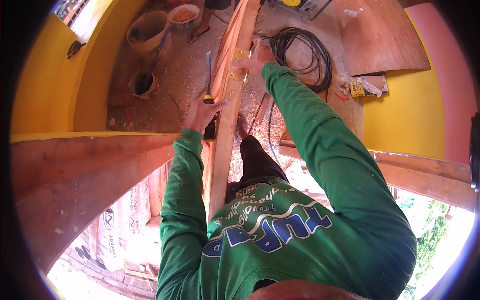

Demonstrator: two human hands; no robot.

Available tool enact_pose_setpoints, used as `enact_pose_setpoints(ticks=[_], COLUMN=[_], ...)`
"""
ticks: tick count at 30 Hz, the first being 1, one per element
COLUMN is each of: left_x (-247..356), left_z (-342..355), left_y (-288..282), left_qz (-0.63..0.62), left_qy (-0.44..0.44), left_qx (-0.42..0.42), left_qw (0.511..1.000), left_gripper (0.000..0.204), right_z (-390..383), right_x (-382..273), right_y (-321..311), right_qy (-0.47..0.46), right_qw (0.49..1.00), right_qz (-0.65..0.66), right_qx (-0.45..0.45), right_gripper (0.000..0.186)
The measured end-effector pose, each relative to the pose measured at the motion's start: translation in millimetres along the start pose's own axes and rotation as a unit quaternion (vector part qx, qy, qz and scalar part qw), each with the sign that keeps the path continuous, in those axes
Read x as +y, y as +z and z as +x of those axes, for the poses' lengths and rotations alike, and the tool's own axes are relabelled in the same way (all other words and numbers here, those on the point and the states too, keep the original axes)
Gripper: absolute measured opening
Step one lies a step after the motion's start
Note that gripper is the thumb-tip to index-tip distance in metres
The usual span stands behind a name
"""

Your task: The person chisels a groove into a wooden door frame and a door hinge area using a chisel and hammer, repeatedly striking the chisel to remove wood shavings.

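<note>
The long wooden door (223, 125) stands on its edge between both hands. The black cable coil (305, 57) lies on the floor just beyond the right grip. The left hand (201, 114) holds the chisel (208, 75) in a closed grip, blade pointing away. The right hand (258, 59) presses flat, fingers spread, touching the brass hinge (239, 65) on the door edge.

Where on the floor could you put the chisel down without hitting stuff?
Bare floor lies left of the wooden door, between it and the small bucket, dusted only with wood shavings. Right of the door it is crowded: the coiled black cable and plywood sheet fill it. The left hand grips the chisel.
</note>
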State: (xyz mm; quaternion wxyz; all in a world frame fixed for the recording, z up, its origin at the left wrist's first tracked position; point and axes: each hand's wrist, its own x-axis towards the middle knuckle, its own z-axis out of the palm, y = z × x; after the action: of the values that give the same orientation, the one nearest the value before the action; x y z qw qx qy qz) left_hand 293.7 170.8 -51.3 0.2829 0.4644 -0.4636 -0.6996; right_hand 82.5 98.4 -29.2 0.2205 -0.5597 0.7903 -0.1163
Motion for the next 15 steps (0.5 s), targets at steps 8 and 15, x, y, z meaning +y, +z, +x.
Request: enact_pose_setpoints(ticks=[8,15], left_x=[-13,-11], left_z=[3,-6], left_y=[9,-3], left_qz=[0.02,0.132], left_qy=[0.007,0.043], left_qx=[0.02,0.068], left_qw=[1.0,0.988], left_gripper=[0.034,0.035], right_z=[-4,-4], right_x=[37,4], right_y=[30,-1], right_qy=[-0.005,-0.077], right_qw=[0.971,0.997], right_qz=[0.227,0.016], right_qx=[0.081,-0.023], right_gripper=[0.119,0.07])
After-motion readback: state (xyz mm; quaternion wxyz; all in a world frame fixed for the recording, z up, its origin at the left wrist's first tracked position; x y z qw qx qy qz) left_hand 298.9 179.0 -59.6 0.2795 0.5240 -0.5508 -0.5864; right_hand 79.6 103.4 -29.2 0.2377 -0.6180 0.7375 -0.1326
